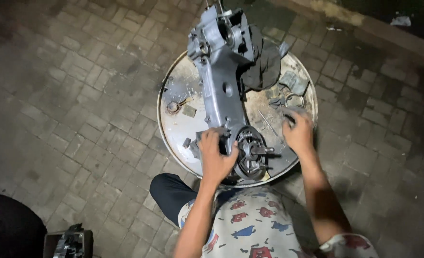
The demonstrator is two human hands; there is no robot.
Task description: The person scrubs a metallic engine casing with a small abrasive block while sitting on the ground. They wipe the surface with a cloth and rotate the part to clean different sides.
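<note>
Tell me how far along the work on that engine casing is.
Done: the grey engine casing lies stripped on the round metal drum top, its round clutch-like assembly and shaft exposed. In hand: the left hand steadies the casing beside that assembly, while the right hand reaches among small parts near the dark rag. Left: loose parts are scattered, unfitted.

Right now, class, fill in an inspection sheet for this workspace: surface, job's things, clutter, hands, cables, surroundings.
Surface: round metal drum top, stained.
Job's things: grey engine casing lying along it, round hub with shaft at the near end.
Clutter: dark rag, pliers, small loose parts.
Hands: left hand grips the casing beside the hub; right hand over small items, grip unclear.
Cables: nothing seen.
Surroundings: brick paving, dim light.
</note>
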